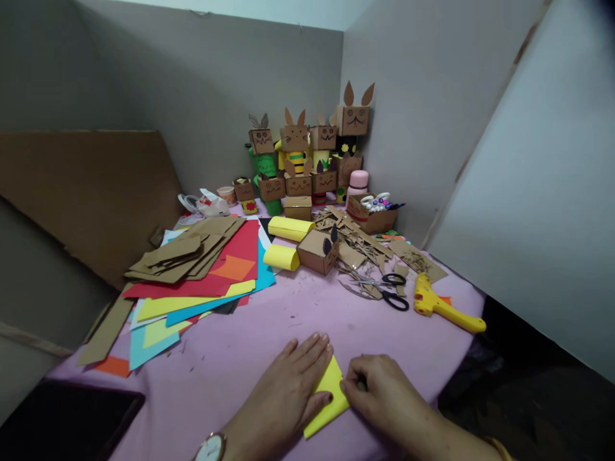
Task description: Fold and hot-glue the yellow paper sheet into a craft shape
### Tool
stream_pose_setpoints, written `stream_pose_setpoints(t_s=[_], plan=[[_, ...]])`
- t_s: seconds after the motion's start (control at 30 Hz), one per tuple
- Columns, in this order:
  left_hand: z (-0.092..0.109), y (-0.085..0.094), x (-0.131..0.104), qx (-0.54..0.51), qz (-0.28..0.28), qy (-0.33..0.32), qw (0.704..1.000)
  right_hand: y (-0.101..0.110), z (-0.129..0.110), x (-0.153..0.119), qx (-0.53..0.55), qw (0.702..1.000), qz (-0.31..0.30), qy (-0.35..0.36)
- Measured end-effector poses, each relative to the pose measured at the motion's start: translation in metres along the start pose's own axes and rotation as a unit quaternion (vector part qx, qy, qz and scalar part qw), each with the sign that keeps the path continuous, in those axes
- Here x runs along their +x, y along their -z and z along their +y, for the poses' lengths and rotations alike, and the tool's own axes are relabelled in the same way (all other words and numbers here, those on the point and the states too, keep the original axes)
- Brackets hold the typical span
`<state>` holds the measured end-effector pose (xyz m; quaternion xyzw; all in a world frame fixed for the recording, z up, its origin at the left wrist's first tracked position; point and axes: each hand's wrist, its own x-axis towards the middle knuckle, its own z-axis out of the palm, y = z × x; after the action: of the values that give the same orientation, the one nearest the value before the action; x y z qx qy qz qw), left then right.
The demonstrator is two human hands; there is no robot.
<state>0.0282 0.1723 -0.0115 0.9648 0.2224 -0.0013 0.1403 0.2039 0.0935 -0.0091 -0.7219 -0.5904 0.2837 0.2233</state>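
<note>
Both hands press a folded sheet [330, 396] at bottom centre. Left of centre lies a paper stack [202, 272]; scissors [387, 289] and glue gun [444, 306] lie right of centre. Box figures [307, 157] stand at upper centre, against the wall.

left hand [288, 390]: I see it bare, no glove and no ring that I can make out; the fingers lie together, nails short.
left wrist: I see a wristwatch [211, 447] with a round, pale dial in a gold-toned case, on a dark strap; the bottom edge of the view cuts it off.
right hand [384, 394]: bare as well, fingers curled, no rings visible to me.
right wrist: I catch a thin gold-coloured bangle [500, 448] at the lower edge.
sleeves: both forearms are uncovered as far as I can see.
</note>
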Motion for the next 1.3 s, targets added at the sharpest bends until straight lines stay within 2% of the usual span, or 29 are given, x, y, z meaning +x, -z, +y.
stream_pose_setpoints(t_s=[0.17, 0.3, 0.43, 0.6, 0.9, 1.0, 1.13, 1.3], plan=[[0.0, -0.001, 0.002, 0.016, -0.006, 0.001, 1.0, 0.001, 0.003, -0.006, -0.012, 0.999, 0.02, 0.022], [0.001, 0.001, 0.003, 0.026, -0.004, -0.004, 1.0, 0.004, 0.01, -0.014, 0.06, 0.997, 0.005, 0.041], [0.004, 0.004, 0.002, 0.035, -0.011, -0.007, 0.999, 0.004, 0.01, -0.015, 0.137, 0.989, -0.05, -0.036], [0.004, 0.002, 0.003, 0.042, -0.012, -0.006, 0.999, 0.004, 0.004, -0.011, 0.069, 0.997, -0.018, -0.031], [0.002, 0.0, 0.003, 0.039, -0.008, -0.01, 0.999, 0.007, 0.0, -0.011, 0.008, 0.999, -0.026, -0.018], [0.005, 0.003, 0.002, 0.038, -0.005, -0.006, 0.999, 0.009, 0.006, -0.016, 0.007, 0.999, -0.013, 0.048], [0.006, 0.004, 0.002, 0.031, -0.003, -0.006, 1.0, 0.01, 0.015, -0.02, -0.074, 0.98, 0.017, 0.183], [0.005, 0.004, 0.002, 0.013, -0.011, -0.002, 1.0, 0.004, 0.022, -0.016, -0.143, 0.959, 0.016, 0.246]])
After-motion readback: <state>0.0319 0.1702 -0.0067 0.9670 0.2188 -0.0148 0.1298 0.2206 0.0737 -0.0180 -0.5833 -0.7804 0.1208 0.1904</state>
